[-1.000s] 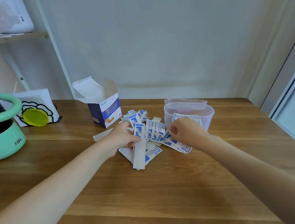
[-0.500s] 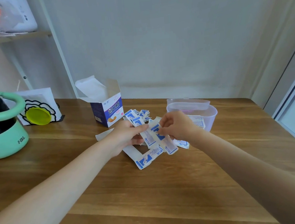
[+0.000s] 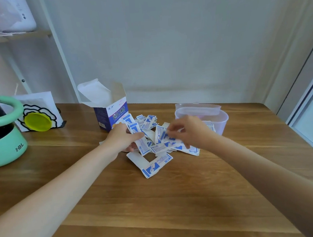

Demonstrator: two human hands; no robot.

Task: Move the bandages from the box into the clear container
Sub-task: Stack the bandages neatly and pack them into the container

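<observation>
The bandages [image 3: 149, 137] lie in a loose pile on the wooden surface [image 3: 159, 203], between the open box [image 3: 111, 114] and the clear container [image 3: 216, 120]. The left hand [image 3: 122, 140] has its fingers curled around some wrappers at the left edge of the pile. The right hand [image 3: 189, 130] pinches a few wrappers just beside the container. A few wrappers show through the container wall. A green appliance [image 3: 2, 137] stands well apart on the left
</observation>
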